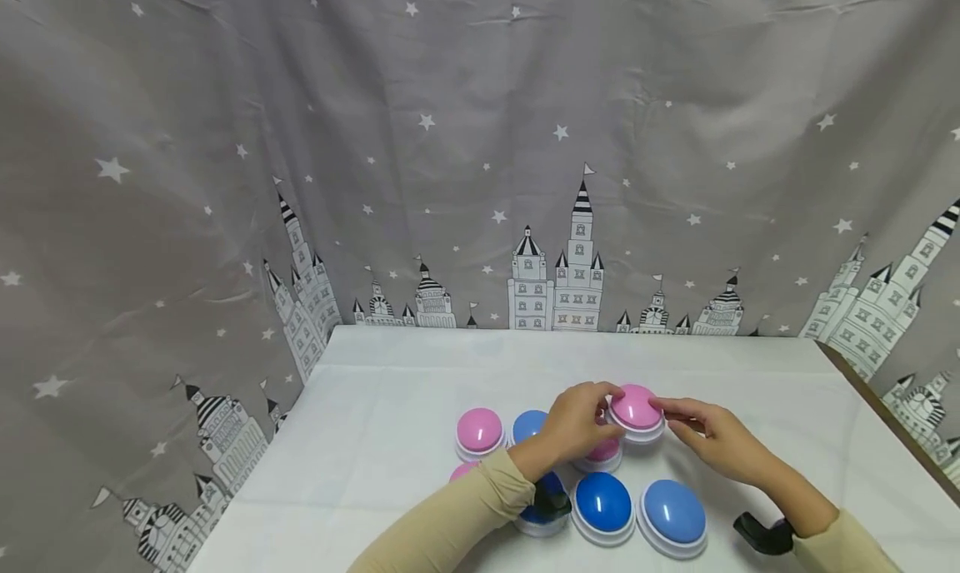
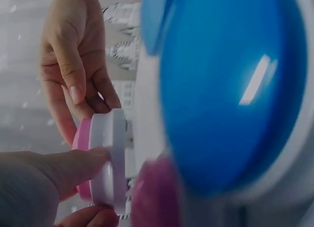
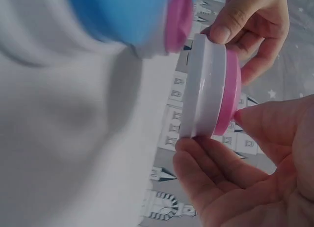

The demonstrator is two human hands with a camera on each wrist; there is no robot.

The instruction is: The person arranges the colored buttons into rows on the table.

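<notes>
A pink-domed push button [image 1: 636, 408] with a white round base is held above the white table, tilted on its edge in both wrist views. My left hand [image 1: 573, 423] grips its left side, thumb on the white base [image 2: 105, 173]. On the other side, my right hand [image 3: 255, 173] holds its rim by the fingertips, one on the pink dome and others at the base. Just below the left hand sits another pink button [image 1: 603, 452], partly covered by that hand. A dark blue button [image 1: 603, 502] and a light blue button [image 1: 673, 510] stand nearer to me.
Left of the hands are a pink button [image 1: 480, 430], a light blue one [image 1: 528, 423], and a second pink one [image 1: 463, 470] mostly behind the left sleeve. The left wrist covers part of another dark blue button [image 1: 536, 519]. A grey castle-print curtain [image 1: 450, 181] hangs behind the table.
</notes>
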